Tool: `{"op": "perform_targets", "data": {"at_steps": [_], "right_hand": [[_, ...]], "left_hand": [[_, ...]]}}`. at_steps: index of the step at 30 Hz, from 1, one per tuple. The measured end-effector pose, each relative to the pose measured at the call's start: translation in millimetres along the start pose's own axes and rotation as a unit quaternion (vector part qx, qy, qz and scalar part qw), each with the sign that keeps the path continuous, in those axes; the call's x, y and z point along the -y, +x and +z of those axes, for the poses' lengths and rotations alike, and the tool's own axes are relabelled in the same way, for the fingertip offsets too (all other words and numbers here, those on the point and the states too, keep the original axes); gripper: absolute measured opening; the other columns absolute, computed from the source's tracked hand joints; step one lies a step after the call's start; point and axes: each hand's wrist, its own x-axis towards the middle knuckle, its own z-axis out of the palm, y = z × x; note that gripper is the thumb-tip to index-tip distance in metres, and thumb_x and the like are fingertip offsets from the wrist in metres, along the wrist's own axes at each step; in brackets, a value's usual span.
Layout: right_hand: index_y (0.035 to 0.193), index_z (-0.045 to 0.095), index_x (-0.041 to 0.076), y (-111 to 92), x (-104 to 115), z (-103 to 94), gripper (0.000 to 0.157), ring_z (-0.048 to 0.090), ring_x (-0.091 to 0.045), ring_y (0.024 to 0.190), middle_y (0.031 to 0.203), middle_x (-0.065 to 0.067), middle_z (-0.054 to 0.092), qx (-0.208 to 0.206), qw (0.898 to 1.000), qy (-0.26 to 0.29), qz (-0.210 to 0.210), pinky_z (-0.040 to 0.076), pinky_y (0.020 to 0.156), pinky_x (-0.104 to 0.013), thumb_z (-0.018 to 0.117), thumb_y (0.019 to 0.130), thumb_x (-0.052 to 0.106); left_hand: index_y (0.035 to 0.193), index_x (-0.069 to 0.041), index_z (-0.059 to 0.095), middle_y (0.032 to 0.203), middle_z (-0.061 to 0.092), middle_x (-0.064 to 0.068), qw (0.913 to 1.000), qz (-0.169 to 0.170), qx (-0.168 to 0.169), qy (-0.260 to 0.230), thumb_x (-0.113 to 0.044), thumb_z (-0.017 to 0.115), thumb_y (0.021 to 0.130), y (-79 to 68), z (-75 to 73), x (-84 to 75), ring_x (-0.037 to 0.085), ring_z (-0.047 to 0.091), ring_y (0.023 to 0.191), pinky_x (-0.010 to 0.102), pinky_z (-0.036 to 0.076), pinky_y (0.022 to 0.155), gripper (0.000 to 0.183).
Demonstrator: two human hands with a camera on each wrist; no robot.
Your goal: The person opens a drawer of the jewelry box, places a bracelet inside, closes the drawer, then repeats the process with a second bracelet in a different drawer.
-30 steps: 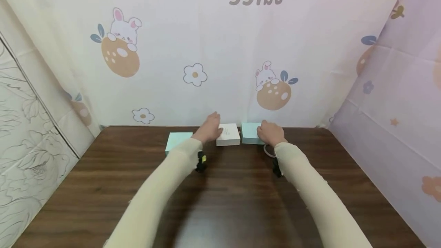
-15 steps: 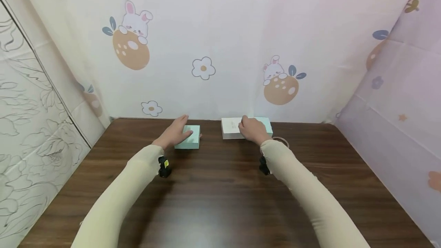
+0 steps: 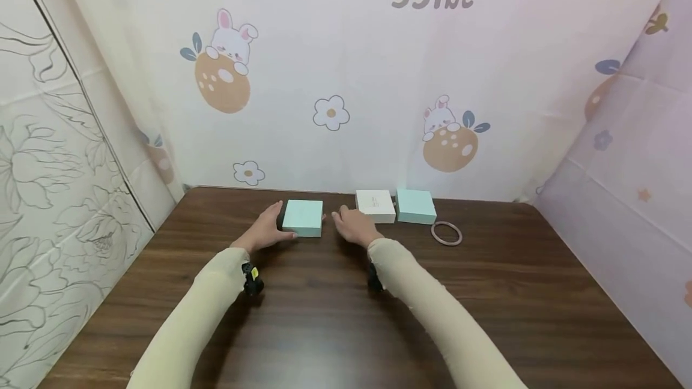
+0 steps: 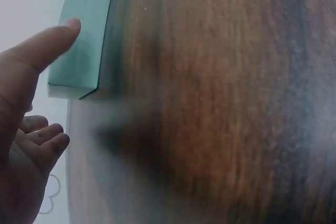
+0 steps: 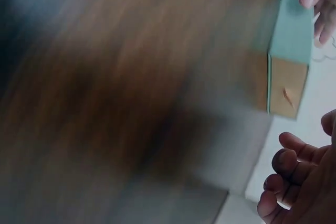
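Observation:
My left hand (image 3: pixel 263 231) is at the left side of a mint-green drawer box (image 3: pixel 303 216), fingers spread and thumb at its near left corner. In the left wrist view the thumb (image 4: pixel 50 45) overlaps the box's green side (image 4: pixel 84 40); whether it presses there I cannot tell. My right hand (image 3: pixel 354 227) hovers between this box and a white box (image 3: pixel 375 206), fingers loosely bent, holding nothing. The right wrist view shows the mint box's tan end (image 5: pixel 286 87) with a small ribbon pull (image 5: pixel 288 97), apart from the right fingers (image 5: pixel 294 171).
A second mint-green box (image 3: pixel 415 206) stands just right of the white one. Nearby lies a pinkish ring (image 3: pixel 446 233) on the dark wooden table (image 3: pixel 324 329). A printed curtain (image 3: pixel 335 47) hangs behind the table's far edge.
My left hand has gone left from beside the white box to the left mint box. The right hand has moved left from the right mint box, past the white one, uncovering the ring.

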Motion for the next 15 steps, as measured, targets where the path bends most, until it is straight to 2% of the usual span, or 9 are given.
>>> {"op": "perform_targets", "data": {"at_steps": [2,6,8,12,15], "right_hand": [[0.118,0.053,-0.001,3.0,5.9,8.1,0.048,0.057,-0.026,0.077,0.09,-0.014,0.059,0.013,1.0,0.007,0.007,0.045,0.071,-0.041,0.025,0.105,0.036],[0.128,0.05,-0.003,8.0,16.3,20.8,0.056,0.059,-0.031,0.098,0.114,-0.019,0.059,0.025,0.999,0.017,0.015,0.046,0.083,-0.043,0.022,0.105,0.039],[0.13,0.05,-0.003,9.5,20.1,25.6,0.056,0.059,-0.031,0.105,0.119,-0.019,0.059,0.026,0.999,0.017,0.013,0.046,0.086,-0.043,0.021,0.105,0.039],[0.118,0.056,0.001,12.4,24.9,30.8,0.048,0.061,-0.028,0.092,0.1,-0.014,0.062,0.014,1.0,0.027,0.006,0.047,0.079,-0.041,0.023,0.105,0.034],[0.103,0.057,0.005,15.5,26.4,30.7,0.042,0.056,-0.024,0.076,0.082,-0.009,0.056,0.003,0.999,0.037,0.004,0.046,0.069,-0.038,0.023,0.105,0.029]], "left_hand": [[0.145,0.014,0.016,0.15,0.019,0.032,0.9999,-0.001,-0.006,-0.013,-0.025,0.074,0.084,-0.6,2.4,1.3,0.043,0.02,0.138,0.053,0.022,0.108,0.093],[0.145,0.014,0.019,0.148,0.023,0.032,0.9995,-0.002,-0.017,-0.028,-0.021,0.073,0.085,-1.7,5.4,1.0,0.043,0.024,0.136,0.053,0.024,0.107,0.088],[0.145,0.014,0.02,0.148,0.025,0.032,0.9991,-0.004,-0.018,-0.037,-0.02,0.073,0.086,-2.3,6.2,0.1,0.043,0.026,0.136,0.053,0.026,0.106,0.086],[0.144,0.013,0.024,0.146,0.031,0.031,0.9982,0.003,-0.019,-0.056,-0.016,0.071,0.087,-1.3,7.4,-1.6,0.041,0.032,0.134,0.051,0.03,0.105,0.08],[0.143,0.013,0.029,0.142,0.038,0.029,0.9973,0.009,-0.028,-0.067,-0.012,0.071,0.087,2.3,7.6,-3.0,0.038,0.04,0.129,0.049,0.035,0.102,0.074]]}}
